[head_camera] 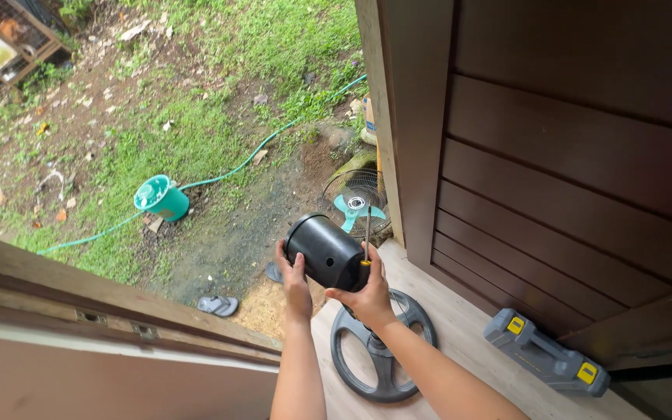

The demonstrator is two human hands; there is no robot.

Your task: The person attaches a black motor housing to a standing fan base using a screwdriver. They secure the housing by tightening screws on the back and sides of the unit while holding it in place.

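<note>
I hold a black cylindrical housing (327,250) up in front of me, tilted, with a small hole in its side. My left hand (293,274) grips its left end. My right hand (365,289) supports its right side and also holds a thin screwdriver (367,233) with a yellow handle, its shaft pointing upward. Below my hands a round grey fan base (386,381) lies flat on the light wooden floor (468,327).
A fan grille with a teal blade (355,204) rests on the ground outside. A grey and yellow tool case (546,354) lies by the dark wooden wall (569,155). A teal bucket (161,198), green hose (235,167) and grey sandals (218,306) are on the ground.
</note>
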